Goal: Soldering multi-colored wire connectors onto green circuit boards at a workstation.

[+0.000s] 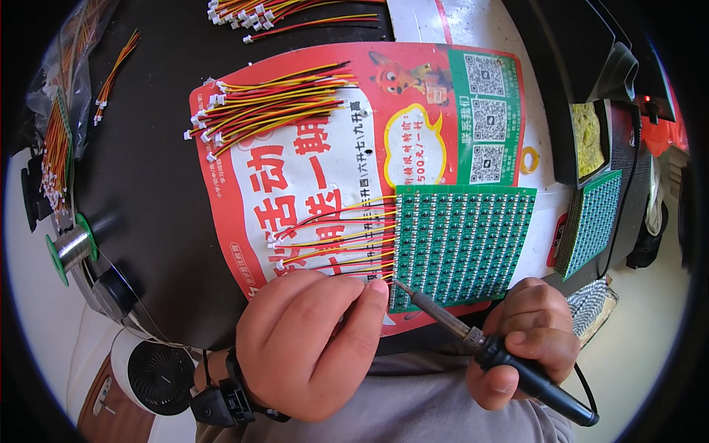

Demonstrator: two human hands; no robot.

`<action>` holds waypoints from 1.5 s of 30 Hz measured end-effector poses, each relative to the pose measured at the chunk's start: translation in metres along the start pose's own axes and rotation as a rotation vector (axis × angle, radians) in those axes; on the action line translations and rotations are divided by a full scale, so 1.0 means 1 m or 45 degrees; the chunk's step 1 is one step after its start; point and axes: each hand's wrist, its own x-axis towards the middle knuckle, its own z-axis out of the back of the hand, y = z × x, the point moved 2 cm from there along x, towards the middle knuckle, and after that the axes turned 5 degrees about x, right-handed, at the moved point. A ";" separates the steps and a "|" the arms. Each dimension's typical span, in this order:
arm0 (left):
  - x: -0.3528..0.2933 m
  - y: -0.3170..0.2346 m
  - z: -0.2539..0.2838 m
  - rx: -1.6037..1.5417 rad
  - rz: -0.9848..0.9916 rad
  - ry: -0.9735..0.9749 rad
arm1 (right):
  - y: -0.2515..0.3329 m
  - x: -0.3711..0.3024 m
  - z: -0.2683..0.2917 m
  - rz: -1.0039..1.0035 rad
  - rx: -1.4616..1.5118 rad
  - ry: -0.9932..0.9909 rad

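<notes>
Clasped in the right hand, a soldering iron overhangs the table's near edge.
Left hand pinches a wire at a green board's left edge.

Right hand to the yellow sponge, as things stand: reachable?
Probably yes. The right hand holds the soldering iron, but the yellow sponge's face is exposed. A stack of green boards stands partly between, though passing over it looks feasible.

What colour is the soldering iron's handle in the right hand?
The handle is black; the head view shows it best.
</notes>
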 end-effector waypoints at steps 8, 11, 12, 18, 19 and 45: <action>0.000 0.000 0.001 -0.006 -0.004 0.024 | 0.001 0.000 -0.001 0.005 -0.018 0.011; 0.000 -0.001 0.000 0.002 -0.006 0.016 | 0.000 0.000 0.000 0.014 -0.010 0.000; 0.000 -0.001 0.000 0.001 -0.010 0.019 | 0.000 0.000 0.000 0.014 -0.008 -0.005; 0.000 -0.001 -0.001 0.007 -0.001 0.020 | -0.001 0.000 -0.001 0.014 0.007 0.007; 0.000 -0.001 -0.001 0.005 -0.003 0.016 | -0.001 0.000 0.000 0.025 0.010 -0.006; 0.011 -0.012 0.021 0.141 0.041 -0.054 | 0.017 0.010 -0.018 0.601 -0.183 -0.166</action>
